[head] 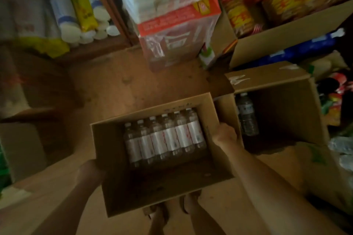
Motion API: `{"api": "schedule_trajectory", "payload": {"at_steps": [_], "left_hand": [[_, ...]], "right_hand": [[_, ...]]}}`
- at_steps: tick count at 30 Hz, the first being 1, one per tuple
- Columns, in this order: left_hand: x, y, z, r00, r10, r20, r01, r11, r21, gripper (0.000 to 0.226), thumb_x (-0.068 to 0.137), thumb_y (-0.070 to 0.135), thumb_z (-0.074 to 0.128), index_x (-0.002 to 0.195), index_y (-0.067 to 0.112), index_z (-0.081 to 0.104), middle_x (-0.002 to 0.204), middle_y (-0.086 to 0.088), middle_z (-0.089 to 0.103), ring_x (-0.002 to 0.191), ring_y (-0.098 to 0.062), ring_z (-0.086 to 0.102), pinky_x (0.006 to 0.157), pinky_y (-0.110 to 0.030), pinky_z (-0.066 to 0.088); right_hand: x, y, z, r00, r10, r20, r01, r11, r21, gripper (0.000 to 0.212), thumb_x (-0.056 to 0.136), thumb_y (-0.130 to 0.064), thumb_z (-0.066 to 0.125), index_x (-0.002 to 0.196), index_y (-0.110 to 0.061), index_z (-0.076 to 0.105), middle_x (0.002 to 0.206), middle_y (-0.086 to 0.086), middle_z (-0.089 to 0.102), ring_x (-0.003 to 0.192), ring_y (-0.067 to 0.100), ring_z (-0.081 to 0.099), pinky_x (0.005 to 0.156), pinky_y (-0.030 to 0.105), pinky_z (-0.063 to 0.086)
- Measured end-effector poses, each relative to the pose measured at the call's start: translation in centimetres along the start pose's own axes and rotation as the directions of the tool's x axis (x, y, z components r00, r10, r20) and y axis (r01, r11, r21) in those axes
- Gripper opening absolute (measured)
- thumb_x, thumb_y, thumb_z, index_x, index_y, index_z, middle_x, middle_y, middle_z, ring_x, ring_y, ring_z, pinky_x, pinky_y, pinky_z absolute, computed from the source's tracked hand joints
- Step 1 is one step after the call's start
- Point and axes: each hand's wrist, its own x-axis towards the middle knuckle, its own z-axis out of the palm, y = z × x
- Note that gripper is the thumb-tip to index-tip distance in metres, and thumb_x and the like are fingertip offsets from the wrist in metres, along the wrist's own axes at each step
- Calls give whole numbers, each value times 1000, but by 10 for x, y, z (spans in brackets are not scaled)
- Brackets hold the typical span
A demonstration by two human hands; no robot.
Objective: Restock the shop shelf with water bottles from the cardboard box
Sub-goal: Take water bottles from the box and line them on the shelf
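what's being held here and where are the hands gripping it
An open cardboard box with a row of water bottles inside. The left hand holds its left wall, the right hand grips its right rim.

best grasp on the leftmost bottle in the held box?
Take the leftmost bottle by its capped neck, coming from above through the open top of the cardboard box. Its right side is packed against the row; the box is clear on its left.

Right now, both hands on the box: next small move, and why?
Probably set the cardboard box down on the floor. Both the left hand and right hand grip its sides, so neither is free to lift out the water bottles lying in a row inside.
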Motion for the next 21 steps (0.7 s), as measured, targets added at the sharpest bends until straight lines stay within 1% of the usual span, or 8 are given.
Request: {"api": "schedule_trajectory", "payload": {"at_steps": [5,9,11,13,15,16,18,21], "left_hand": [[39,-6,41,998,-47,52,47,999,-2,14,84,7,63,78,-4,66,59,-15,64,73,-33,69,73,-38,54],[38,-20,60,999,-34,21,33,999,36,21,86,16,64,96,-3,66,91,-23,70,87,-36,67,77,-39,54],[35,-18,53,990,-51,130,41,996,76,19,90,13,57,105,2,63,105,-21,68,96,-34,65,80,-35,53],[37,-11,46,978,-114,176,97,990,101,22,93,15,52,110,3,60,108,-15,65,95,-27,63,72,-28,48],[27,-1,46,977,-105,185,91,993,80,26,92,19,57,108,-1,60,102,-18,65,88,-29,62,70,-30,47],[20,4,46,985,-95,143,87,994,60,29,91,21,58,107,-3,60,103,-21,65,90,-33,63,74,-33,49],[2,10,52,997,-52,-58,50,998,-35,37,89,22,61,116,-2,54,112,-23,61,98,-40,62,81,-40,52],[-45,28,59,916,209,-343,-207,977,41,38,91,27,56,126,14,48,123,-12,49,98,-35,60,75,-41,53]], "right_hand": [[30,6,34,1000,21,-9,-20,999,37,31,96,-19,50,123,-6,52,128,17,57,121,34,53,94,38,45],[24,25,52,1000,18,-24,-16,998,63,31,96,-15,46,126,-7,46,124,20,59,117,38,55,92,40,47],[22,22,47,999,23,27,-25,995,101,33,96,-15,45,128,-7,44,126,20,57,118,38,54,91,39,46],[20,15,40,994,53,99,-65,990,124,38,96,-17,48,131,-4,40,130,20,53,121,38,51,90,37,45],[18,10,37,985,81,150,-104,983,153,48,96,-23,50,136,-3,34,134,19,51,122,36,51,84,34,43],[14,8,36,984,90,156,-117,978,175,50,96,-26,50,137,-4,33,134,18,51,121,36,51,81,33,42],[5,8,38,992,86,98,-105,971,217,49,95,-26,52,135,-5,35,131,19,53,118,36,53,84,35,45],[-26,17,51,999,14,-48,-4,978,210,51,92,-19,53,138,-8,34,134,19,45,111,37,56,89,39,48]]}}
